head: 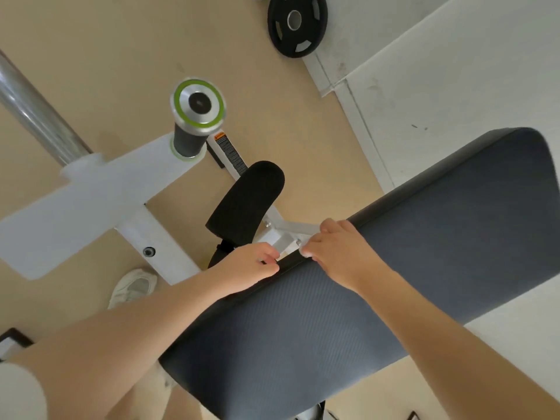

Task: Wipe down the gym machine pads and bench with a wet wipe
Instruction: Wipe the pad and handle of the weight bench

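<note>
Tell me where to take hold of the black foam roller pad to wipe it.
Wrap a grip around the middle of the black foam roller pad, coming from its upper left side over open floor. It is a rounded cylinder, and its lower end meets the white frame near both hands, so the middle offers the clearest hold.

Foam roller (pixel 247 201) lies beyond bench pad (pixel 378 283); weight plate (pixel 297 24) farther back.

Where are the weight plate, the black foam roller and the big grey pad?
weight plate (pixel 297 24), head view, its black face by the hub.
black foam roller (pixel 248 201), head view, mid-length.
grey pad (pixel 424 253), head view, bare top surface.
</note>
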### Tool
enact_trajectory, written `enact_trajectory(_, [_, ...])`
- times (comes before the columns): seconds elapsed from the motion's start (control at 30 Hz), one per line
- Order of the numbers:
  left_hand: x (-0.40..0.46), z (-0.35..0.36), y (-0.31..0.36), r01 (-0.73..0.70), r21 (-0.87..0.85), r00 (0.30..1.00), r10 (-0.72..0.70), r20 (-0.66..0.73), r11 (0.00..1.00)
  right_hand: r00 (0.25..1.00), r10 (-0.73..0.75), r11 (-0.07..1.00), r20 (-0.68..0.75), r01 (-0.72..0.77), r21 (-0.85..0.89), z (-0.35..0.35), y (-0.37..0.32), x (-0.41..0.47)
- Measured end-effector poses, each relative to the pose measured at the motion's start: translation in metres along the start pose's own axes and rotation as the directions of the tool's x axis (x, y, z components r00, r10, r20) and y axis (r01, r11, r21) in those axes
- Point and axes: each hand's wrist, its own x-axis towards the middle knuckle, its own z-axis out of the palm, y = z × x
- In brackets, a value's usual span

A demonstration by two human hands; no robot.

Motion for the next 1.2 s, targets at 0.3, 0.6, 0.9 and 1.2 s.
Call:
enact_trajectory(0.3, [0.010,0.023,0.013,-0.054,-0.047,0.996,0.050,-0.074,0.997,0.991,0.133,0.991,0.007,-0.133,0.026,-0.009,0.030,-0.005])
enact_trajectory(0.6, [0.013,0.037,0.033,-0.079,0.052,0.978,0.087,-0.189,0.996,0.991,0.133,0.986,-0.001,-0.132,-0.100,-0.031,0.086,-0.006])
enact_trajectory(0.9, [0.046,0.048,0.096,-0.158,0.023,0.946,0.158,-0.284,0.987,0.994,-0.102,0.994,-0.032,0.103,0.035,-0.020,0.083,-0.025])
enact_trajectory(1.2, [0.076,0.053,0.168,-0.245,-0.048,0.927,0.220,-0.305,0.968,0.859,0.361,0.922,-0.363,-0.387,0.002,-0.065,0.220,-0.058])
